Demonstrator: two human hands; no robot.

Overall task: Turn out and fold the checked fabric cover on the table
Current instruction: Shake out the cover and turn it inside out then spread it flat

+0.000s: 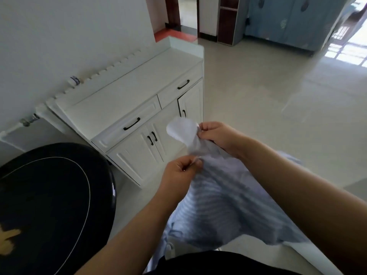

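Fabric cover (224,199): pale blue-grey, held up in the air in front of the person, not on the table. It hangs from both hands down toward the person's lap; pattern blurred, reads as faint stripes.

Left hand (179,171): fingers curled, pinching the cloth's upper edge at its near left side.

Right hand (217,135): fingers curled round a bunched part of the cover farther out. A rounded, paler flap of cloth sticks up just left of this hand. The two hands are near each other, left one lower and closer.

Table (49,195): dark, glossy, rounded, with a thin light line near its rim; lies left of the left forearm, apart from the cloth.

Room: white cabinet (139,108) with black handles against the white wall, beyond the hands. Pale glossy floor (278,96). Blue cupboard (288,20) far right.
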